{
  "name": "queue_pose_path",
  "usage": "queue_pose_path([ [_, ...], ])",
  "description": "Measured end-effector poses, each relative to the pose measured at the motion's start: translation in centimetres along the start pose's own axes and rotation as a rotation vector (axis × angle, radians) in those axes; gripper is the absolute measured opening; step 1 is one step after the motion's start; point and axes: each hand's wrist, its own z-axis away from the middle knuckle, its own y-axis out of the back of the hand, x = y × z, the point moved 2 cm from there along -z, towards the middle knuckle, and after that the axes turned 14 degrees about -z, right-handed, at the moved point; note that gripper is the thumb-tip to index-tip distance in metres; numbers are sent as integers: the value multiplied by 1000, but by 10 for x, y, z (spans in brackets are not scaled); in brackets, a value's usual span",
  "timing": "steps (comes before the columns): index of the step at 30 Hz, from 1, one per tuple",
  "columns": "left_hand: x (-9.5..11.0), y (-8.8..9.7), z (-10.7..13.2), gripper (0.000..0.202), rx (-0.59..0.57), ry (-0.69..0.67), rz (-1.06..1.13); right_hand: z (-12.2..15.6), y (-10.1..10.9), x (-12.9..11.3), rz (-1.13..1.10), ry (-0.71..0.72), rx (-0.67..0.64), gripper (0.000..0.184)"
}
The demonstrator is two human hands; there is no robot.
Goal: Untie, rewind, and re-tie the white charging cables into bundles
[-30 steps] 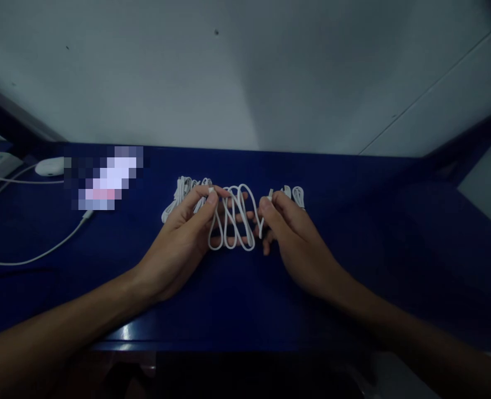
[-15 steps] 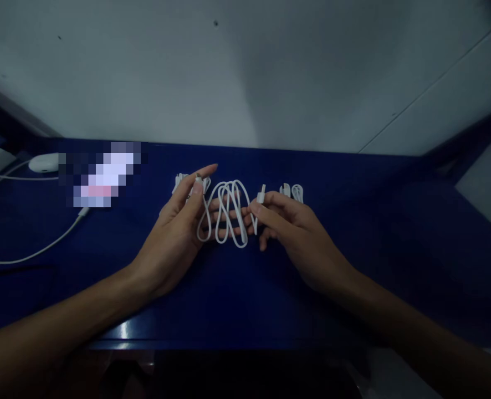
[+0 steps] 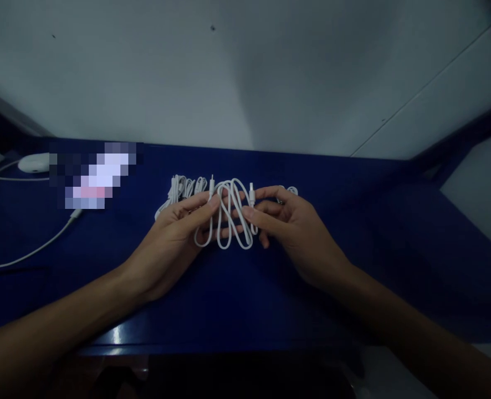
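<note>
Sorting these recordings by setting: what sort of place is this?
Probably an indoor workbench or desk: a blue tabletop against a pale wall, with bundled white cables lying on top and a looped white cable held above.

white cable [image 3: 243, 224] | loosely looped | plugs [image 3: 252, 195] up | between left hand [image 3: 174, 230], right hand [image 3: 297, 224]

Left hand [image 3: 187, 233], right hand [image 3: 293, 227], coiled white cable [image 3: 225, 238] between

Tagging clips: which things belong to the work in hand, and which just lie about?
Belonging:
slim white looped cable, held by left hand and right hand;
likely white cable bundles behind them.

Seemingly incidental:
bright pixelated oblong;
thin white cord meeting it;
smooth white rounded object.
</note>
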Motion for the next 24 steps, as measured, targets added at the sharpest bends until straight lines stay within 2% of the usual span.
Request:
queue_pose_path([
  [2,0,0,-1,25,-9,-21,-1,0,0,0,-2,-11,-21,37],
  [5,1,-1,-1,24,-6,-39,-13,-1,-1,0,21,-9,-56,30],
  [8,0,-2,0,21,14,-38,3,-2,-1,2,33,2,-46,30],
  [11,0,-2,0,20,30,-30,22,-3,0,3,39,73,7,32],
  [16,0,-1,0,21,51,8,20,0,-1,-5,147,195,9,20],
  [21,0,0,-1,19,68,-2,-1,1,-3,-8,204,161,-50,20],
  [24,-1,1,0,19,71,-8,-24,2,-3,-7,211,130,-31,23],
])
